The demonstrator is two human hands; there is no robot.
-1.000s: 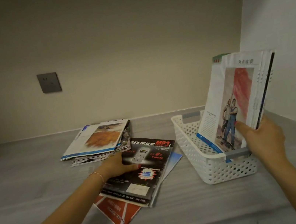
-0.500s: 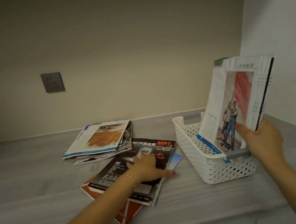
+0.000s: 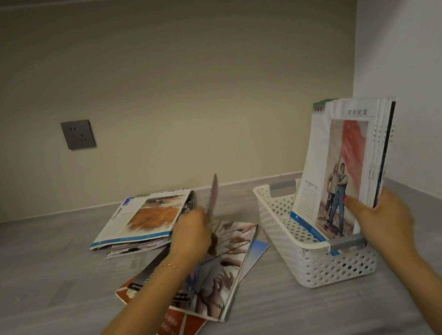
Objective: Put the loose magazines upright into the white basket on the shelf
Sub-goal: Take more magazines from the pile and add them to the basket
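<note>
head view: left hand grips a thin magazine lifted on edge, seen nearly edge-on above the loose pile on the grey shelf. a second flat stack lies just behind the hand. right hand clasps the upright magazines standing in the white basket, thumb on the front cover. wall socket at rear left.

basket far half open | near half: upright magazines (right-hand-held)
</note>
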